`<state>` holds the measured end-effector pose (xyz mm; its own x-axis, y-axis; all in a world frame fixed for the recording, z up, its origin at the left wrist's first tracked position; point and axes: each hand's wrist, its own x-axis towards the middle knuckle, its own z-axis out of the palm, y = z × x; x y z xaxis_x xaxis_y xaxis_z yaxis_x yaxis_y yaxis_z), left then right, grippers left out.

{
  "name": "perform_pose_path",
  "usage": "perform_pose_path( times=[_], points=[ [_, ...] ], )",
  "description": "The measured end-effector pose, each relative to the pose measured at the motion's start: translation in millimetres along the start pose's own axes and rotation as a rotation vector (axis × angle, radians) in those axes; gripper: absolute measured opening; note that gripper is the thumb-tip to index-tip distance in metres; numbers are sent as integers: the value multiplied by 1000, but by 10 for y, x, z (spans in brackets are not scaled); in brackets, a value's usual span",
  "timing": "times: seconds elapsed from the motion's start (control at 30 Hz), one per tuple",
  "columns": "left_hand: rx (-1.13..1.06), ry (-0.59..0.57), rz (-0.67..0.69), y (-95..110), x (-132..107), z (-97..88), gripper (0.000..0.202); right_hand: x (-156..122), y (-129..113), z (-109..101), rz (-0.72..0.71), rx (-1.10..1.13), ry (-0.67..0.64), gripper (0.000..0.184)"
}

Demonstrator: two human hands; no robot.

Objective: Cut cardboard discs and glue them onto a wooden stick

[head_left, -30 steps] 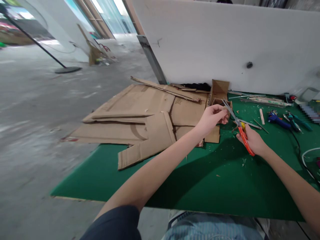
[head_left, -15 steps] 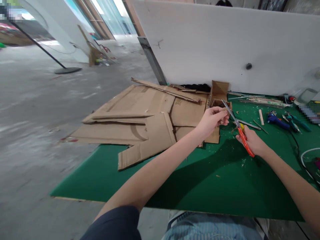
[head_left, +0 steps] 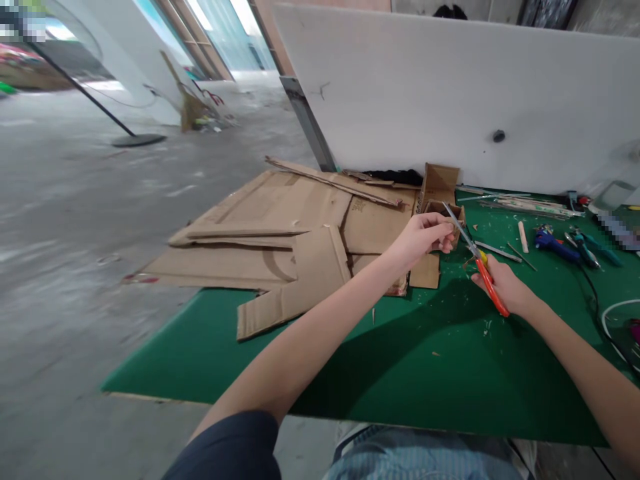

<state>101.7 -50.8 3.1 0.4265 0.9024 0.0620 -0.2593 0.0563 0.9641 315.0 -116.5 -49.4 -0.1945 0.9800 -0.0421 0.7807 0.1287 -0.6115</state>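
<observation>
My left hand is closed in a pinch on a small piece that I cannot make out, held just above the green table. The metal blades of the red-handled scissors touch that pinch from the right. My right hand grips the scissors by their handles. A small open cardboard box stands right behind both hands.
Flattened cardboard sheets cover the table's left part and hang over its edge. A white board walls the back. A blue glue gun, pliers, wooden sticks and cables lie at the right. Scraps dot the mat.
Both hands stay almost in place; the scissor blades have closed a little against the piece in my left hand. The view has shifted slightly.
</observation>
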Motion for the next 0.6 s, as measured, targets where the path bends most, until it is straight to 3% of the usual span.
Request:
perform_pose_path(
  times=[0.27, 0.6],
  points=[
    [183, -100, 10, 24, 10, -71, 16, -38, -8, -27, -17, -77, -11, 32],
    [507, -126, 76, 228, -57, -79, 15, -18, 12, -29, -22, -71, -41, 24]
  ],
)
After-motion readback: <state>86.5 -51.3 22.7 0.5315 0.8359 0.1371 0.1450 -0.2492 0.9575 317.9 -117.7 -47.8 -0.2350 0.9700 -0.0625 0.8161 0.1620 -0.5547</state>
